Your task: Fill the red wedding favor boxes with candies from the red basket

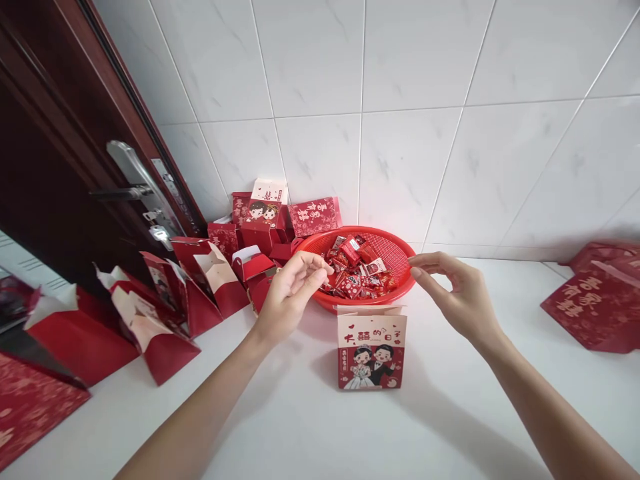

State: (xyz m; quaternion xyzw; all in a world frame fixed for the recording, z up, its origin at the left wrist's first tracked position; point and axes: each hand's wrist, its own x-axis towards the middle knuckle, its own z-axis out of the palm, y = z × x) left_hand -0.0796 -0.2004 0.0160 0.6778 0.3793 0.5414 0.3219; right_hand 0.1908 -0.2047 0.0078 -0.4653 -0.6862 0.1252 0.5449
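A small red and cream candy box (pixel 372 350) with a cartoon couple printed on its front stands upright on the white surface, its top flaps up. Behind it sits a red plastic basket (pixel 395 243) of wrapped candies (pixel 357 267). My left hand (pixel 295 283) is over the basket's left rim, thumb and fingertips pinched together; whatever they hold, if anything, is too small to make out. At the basket's right rim, my right hand (pixel 455 287) has its thumb and fingers slightly apart, with nothing visible between them. Neither hand touches the box.
Several open red boxes (pixel 170 353) stand along the left. More boxes (pixel 267 213) are piled against the tiled wall (pixel 320 73) behind. Red printed bags or boxes (pixel 595 307) lie at the far right. A dark door with a metal handle (pixel 143 187) borders the left side.
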